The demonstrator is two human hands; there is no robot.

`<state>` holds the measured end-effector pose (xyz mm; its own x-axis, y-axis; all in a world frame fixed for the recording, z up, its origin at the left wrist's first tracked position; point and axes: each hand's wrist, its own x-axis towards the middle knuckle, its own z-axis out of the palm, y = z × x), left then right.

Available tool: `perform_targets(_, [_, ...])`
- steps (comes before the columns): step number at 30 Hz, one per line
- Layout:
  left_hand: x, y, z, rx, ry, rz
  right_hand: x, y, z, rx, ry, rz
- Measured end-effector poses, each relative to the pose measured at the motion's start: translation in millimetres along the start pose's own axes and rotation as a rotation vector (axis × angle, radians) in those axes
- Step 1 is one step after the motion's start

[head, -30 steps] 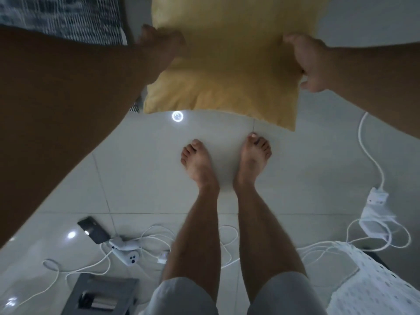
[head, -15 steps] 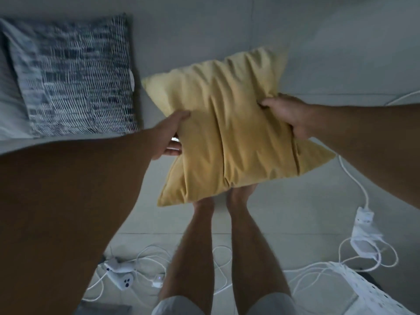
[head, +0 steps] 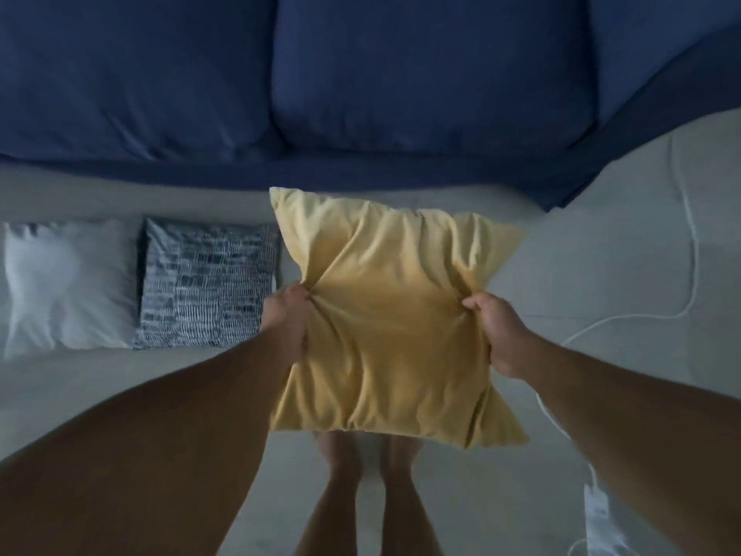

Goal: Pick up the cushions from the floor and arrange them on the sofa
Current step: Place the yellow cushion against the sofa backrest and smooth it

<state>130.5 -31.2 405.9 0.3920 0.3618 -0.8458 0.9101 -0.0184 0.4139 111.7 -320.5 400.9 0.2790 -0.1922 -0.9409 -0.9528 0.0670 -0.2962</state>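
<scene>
1. Far left, floor: white cushion [head: 68, 286] lies flat, touching the patterned blue-and-white cushion [head: 208, 286] on its right. Both in front of the sofa, not yet picked up.
2. My left hand [head: 286, 319] is closed, pinching a bunch of fabric on the left edge of the yellow cushion [head: 393, 315].
3. Yellow cushion is off the floor [head: 601, 242], held in front of me above my feet, its far corner near the front edge of the sofa. Fabric wrinkled where I'm squeezing.
4. My right hand [head: 495, 335] is closed too, clamped on the cushion's right edge. Two-hand grip, roughly level.
5. Blue sofa [head: 401, 86] runs across the top; two seat cushions visible, nothing on them.
6. Right side, floor: white cable [head: 691, 242] and a charger block near my right foot. Trip risk, I'd step around them.
7. Step in hand, my read: carry yellow cushion to the sofa. To do it well: keep both grips even so it doesn't sag, lift it clear of the seat front, set it upright against the backrest, then let go and plump it.
8. Leave room alongside for the two floor cushions. Task is early, I'd guess.
</scene>
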Motion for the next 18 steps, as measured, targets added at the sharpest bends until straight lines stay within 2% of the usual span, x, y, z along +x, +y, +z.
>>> perform_targets(2, [-27,38,0,-0.076,0.026,0.015,-29,-21,-11,0.054,-0.040,-0.017])
perform_targets(5, [-68,90,0,-0.176,-0.036,0.023,-65,-52,-31,0.095,-0.070,-0.127])
perform_targets(13, [-175,188,-16,-0.245,-0.184,0.082,-144,-148,-87,0.238,0.008,-0.306])
perform_targets(18, [-233,239,-24,-0.274,-0.149,0.175,-207,-206,-117,0.184,-0.156,-0.420])
